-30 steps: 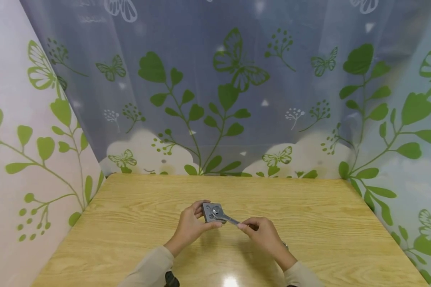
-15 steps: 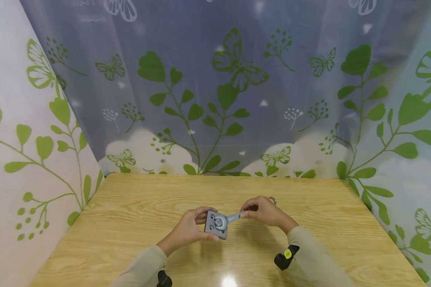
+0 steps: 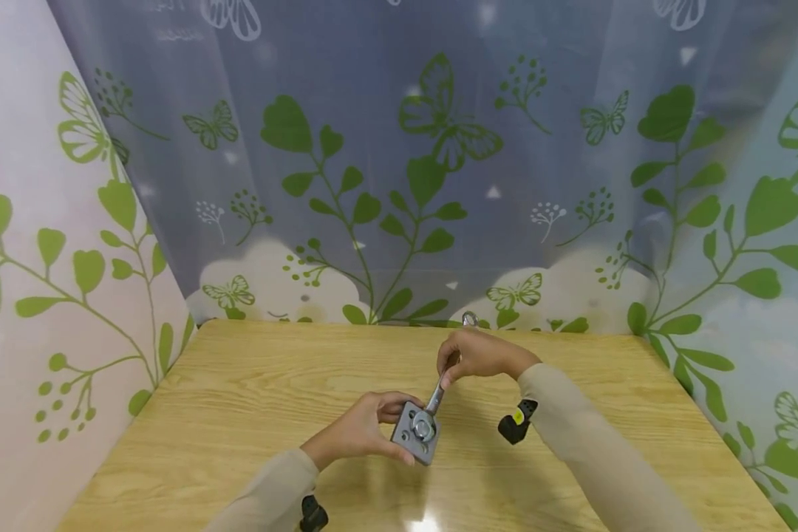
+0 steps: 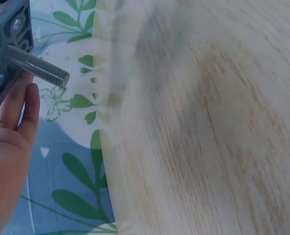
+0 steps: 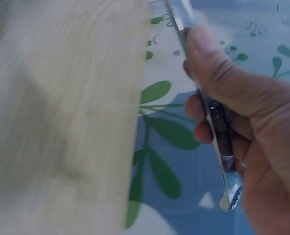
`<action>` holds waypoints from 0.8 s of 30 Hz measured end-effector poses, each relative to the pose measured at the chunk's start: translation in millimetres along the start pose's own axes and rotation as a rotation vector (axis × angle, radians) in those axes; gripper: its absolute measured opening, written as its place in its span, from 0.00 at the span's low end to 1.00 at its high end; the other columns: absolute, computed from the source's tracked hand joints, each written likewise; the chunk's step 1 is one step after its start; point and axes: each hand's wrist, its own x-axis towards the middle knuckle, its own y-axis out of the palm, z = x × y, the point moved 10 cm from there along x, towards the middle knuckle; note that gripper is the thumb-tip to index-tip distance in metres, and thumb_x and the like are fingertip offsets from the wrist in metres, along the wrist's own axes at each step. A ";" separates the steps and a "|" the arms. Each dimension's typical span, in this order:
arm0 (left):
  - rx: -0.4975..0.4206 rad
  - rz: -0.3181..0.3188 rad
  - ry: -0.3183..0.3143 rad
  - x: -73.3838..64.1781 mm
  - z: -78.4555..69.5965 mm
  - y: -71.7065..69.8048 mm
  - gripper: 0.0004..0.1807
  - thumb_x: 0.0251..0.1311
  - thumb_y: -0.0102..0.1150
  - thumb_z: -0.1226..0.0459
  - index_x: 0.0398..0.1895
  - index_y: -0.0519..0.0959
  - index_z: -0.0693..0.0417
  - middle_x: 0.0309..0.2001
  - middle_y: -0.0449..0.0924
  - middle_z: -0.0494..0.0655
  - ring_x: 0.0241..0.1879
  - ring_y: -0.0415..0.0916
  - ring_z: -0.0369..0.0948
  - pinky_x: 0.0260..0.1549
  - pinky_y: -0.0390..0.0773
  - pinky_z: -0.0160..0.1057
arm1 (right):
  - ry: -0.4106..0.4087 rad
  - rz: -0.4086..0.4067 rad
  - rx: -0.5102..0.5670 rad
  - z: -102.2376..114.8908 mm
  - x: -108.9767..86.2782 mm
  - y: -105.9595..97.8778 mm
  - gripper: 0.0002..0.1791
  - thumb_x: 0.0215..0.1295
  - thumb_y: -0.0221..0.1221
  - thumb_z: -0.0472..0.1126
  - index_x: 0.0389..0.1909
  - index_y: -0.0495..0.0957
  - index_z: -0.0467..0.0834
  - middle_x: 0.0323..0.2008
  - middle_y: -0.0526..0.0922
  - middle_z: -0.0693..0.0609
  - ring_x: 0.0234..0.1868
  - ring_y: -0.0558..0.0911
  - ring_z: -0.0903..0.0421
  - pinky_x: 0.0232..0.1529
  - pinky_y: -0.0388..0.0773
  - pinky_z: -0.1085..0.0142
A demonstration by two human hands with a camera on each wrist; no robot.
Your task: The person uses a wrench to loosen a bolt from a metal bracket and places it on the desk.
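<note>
My left hand [image 3: 355, 432] grips a square grey plate [image 3: 409, 445] with several holes, thumb on the near edge and fingers behind. A bolt head [image 3: 423, 425] sits at the plate's middle. From the other side the threaded shank [image 4: 39, 66] sticks straight out, as the left wrist view shows. My right hand [image 3: 484, 353] holds a silver wrench [image 3: 435, 397] around its handle. One end of the wrench is at the bolt head. Its other end, a ring with a toothed inside [image 5: 235, 197], pokes out behind the right hand. Both hands are above the table.
Below lies a wood-grain table [image 3: 292, 362]. A curtain [image 3: 346, 170] printed with leaves and butterflies stands along its back edge, with patterned side walls left and right. Black wrist devices [image 3: 517, 423] hang at both sleeves.
The wrench has swung counterclockwise around the bolt, its handle moving from lower right to pointing up and away. My right hand rose with it. The plate tilted and shifted slightly right and nearer.
</note>
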 end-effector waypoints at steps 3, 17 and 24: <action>-0.004 0.023 0.001 1.1 -2.0 3.0 0.41 0.41 0.78 0.61 0.61 0.71 0.63 0.55 0.79 0.53 0.54 0.78 0.38 0.55 0.77 0.40 | -0.008 0.025 -0.082 9.8 5.5 -4.7 0.07 0.51 0.69 0.46 0.27 0.84 0.48 0.27 0.84 0.60 0.29 0.82 0.67 0.34 0.80 0.71; 0.007 0.053 0.003 4.7 -3.0 7.9 0.40 0.40 0.78 0.61 0.61 0.72 0.58 0.55 0.79 0.47 0.53 0.78 0.37 0.54 0.77 0.37 | 0.038 0.052 -0.121 4.8 -1.3 -4.7 0.07 0.52 0.69 0.48 0.27 0.84 0.50 0.26 0.84 0.62 0.30 0.82 0.67 0.35 0.80 0.71; 0.068 -0.019 -0.013 1.3 5.3 -1.7 0.41 0.39 0.79 0.61 0.59 0.72 0.63 0.54 0.80 0.52 0.53 0.79 0.41 0.54 0.77 0.37 | 0.098 -0.096 -0.039 -30.6 -31.8 -5.6 0.09 0.55 0.67 0.49 0.30 0.84 0.48 0.29 0.84 0.60 0.31 0.82 0.65 0.35 0.81 0.70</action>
